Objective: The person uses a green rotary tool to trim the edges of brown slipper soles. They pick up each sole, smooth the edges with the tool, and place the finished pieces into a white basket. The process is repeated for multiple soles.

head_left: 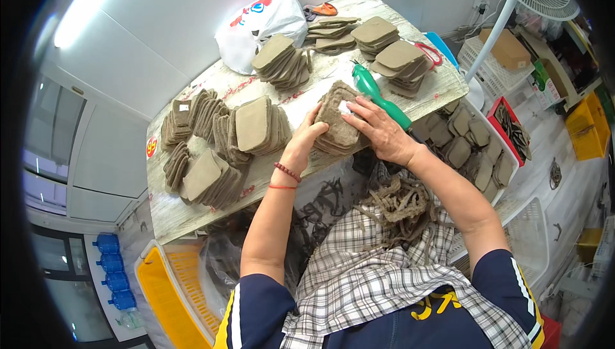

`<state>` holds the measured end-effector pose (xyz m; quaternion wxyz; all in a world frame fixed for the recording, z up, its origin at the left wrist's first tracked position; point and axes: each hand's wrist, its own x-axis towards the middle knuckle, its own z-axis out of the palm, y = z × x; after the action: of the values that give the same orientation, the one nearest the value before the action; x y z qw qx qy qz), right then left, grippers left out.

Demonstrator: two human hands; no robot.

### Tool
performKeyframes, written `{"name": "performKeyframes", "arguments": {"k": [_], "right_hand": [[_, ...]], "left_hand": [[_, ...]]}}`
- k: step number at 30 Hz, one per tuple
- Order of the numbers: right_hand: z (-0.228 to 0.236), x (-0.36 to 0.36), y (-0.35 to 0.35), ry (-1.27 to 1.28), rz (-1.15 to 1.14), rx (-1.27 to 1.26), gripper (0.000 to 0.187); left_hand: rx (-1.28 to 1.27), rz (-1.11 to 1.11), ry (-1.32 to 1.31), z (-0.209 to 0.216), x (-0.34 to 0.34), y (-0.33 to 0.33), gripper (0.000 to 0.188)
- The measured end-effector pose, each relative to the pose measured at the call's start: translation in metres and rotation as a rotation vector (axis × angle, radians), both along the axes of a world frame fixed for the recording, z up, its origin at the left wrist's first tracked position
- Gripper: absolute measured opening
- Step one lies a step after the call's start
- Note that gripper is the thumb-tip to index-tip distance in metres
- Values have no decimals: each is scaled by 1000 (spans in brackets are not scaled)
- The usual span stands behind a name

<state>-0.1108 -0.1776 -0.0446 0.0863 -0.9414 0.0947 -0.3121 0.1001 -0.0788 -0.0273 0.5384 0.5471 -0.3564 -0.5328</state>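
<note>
Both my hands are on a stack of greyish-brown, rounded-corner fabric pads [332, 111] at the table's near edge. My left hand [305, 139] grips the stack's left side, its fingers partly hidden behind it. From the right, my right hand [379, 130] clasps the stack, with its fingers over the top beside a small white label [344, 107]. The pads have fuzzy, uneven edges. Just beyond my right hand lies a green handheld power tool [378, 96]. Shaggy brown trimmings [402, 205] rest on the checked cloth [359, 250] over my lap.
More pad stacks [254, 125] stand across the worn table [182, 218]. Behind them sit a white plastic bag [246, 45] and red-handled scissors [430, 54]. A crate of pads [458, 150] is at my right, below a standing fan [506, 19]. A yellow crate [168, 298] stands at lower left.
</note>
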Motion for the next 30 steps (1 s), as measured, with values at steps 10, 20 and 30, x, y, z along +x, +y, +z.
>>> {"name": "performKeyframes", "arguments": {"k": [10,20,30], "right_hand": [[-31,10,-22,136,-738,210,58],[-8,-1,-22,113,-722,525,57],[21,-122,39,-307,-420,1548,25]], "left_hand": [[-480,358,-1344,28,-37,6,39],[-335,252,-1643,37,-56,-7,48],[-264,69,-1582,44,-42,-14,37]]}}
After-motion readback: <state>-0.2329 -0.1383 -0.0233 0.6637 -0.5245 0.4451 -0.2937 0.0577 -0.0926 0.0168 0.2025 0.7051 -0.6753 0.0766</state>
